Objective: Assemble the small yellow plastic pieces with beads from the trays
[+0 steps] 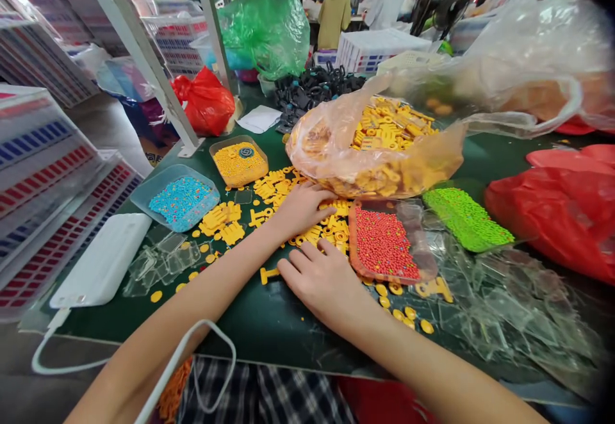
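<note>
My left hand (303,207) lies over the pile of flat yellow plastic pieces (273,188), fingers stretched toward the right at the mouth of the pile. Closer to me, my right hand (325,281) rests with its fingers apart on the near edge of the same pile. A single T-shaped yellow piece (269,275) lies beside its thumb. Just right of both hands sits a clear tray of red beads (387,244). Behind them a clear plastic bag (331,136) lies open, full of yellow pieces (391,123). What lies under my palms is hidden.
Trays of blue beads (182,201), yellow beads (240,161) and green beads (468,216) stand around. Clear plastic pieces (509,309) lie at right. A white power bank (100,260) with a cable sits left. A metal post (144,52) rises at the table's left edge.
</note>
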`<state>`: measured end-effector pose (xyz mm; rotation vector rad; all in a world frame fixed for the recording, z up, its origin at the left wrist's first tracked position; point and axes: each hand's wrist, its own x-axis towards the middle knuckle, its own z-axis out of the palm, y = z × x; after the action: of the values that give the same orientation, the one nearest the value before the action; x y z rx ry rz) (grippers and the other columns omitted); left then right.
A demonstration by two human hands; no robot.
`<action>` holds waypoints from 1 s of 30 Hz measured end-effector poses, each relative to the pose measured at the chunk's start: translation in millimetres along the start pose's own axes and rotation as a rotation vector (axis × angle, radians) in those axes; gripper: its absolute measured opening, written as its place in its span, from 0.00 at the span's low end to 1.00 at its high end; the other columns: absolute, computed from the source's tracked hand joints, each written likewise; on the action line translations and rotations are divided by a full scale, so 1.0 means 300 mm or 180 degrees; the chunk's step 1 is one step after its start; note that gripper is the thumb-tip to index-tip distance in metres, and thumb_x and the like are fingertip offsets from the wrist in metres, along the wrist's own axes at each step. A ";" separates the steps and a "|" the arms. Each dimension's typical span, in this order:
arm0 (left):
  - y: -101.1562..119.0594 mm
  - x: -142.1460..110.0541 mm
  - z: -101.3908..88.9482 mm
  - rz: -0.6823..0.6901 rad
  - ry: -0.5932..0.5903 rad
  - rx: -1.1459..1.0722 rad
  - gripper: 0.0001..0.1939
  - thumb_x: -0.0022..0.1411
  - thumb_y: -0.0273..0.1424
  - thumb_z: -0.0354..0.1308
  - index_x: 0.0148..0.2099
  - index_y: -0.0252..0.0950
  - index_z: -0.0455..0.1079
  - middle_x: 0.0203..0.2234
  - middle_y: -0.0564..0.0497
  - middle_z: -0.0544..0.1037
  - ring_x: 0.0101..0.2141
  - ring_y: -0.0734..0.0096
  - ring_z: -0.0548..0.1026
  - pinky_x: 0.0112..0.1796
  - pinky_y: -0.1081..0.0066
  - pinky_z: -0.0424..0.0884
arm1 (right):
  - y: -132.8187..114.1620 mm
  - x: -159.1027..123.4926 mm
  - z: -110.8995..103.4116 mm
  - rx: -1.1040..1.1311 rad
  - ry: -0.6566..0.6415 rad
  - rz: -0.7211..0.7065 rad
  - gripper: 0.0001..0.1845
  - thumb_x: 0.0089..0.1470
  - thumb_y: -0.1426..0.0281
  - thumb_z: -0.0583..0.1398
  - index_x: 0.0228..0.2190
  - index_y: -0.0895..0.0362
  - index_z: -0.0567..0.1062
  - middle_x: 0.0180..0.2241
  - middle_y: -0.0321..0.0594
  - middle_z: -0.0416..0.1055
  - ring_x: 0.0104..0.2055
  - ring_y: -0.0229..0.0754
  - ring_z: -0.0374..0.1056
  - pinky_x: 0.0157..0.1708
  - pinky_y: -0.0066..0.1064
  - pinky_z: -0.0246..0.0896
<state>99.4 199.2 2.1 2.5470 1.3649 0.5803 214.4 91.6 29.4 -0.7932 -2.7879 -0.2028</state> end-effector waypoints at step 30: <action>-0.018 -0.274 -0.290 -0.1042 0.0792 -0.1840 0.19 0.58 0.44 0.62 0.45 0.36 0.77 0.42 0.47 0.81 0.42 0.63 0.78 0.47 0.64 0.74 | 0.073 0.017 0.034 0.0236 -0.0274 0.0619 0.10 0.61 0.76 0.53 0.35 0.56 0.75 0.27 0.41 0.75 0.30 0.41 0.68 0.27 0.33 0.53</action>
<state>17.1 132.8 58.6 1.8000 1.3908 1.0657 220.0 114.6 22.5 -1.0697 -2.7551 -0.0314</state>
